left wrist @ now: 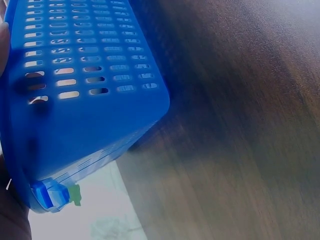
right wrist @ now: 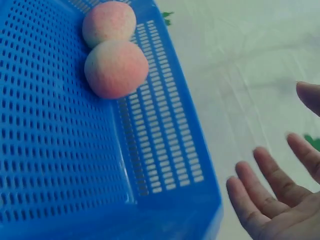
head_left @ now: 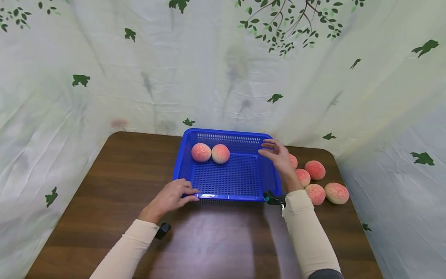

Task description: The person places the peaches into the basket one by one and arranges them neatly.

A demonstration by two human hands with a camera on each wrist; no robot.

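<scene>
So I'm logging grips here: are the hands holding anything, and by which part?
The left hand grips the blue basket by its near rim at the left corner. The right hand is open above the basket's right side, holding nothing.

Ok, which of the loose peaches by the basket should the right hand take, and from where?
Probably the front peach: it lies outermost, open above and on the right. Bring the right hand down from above, fingers around its round sides; the others crowd beside the blue basket.
</scene>
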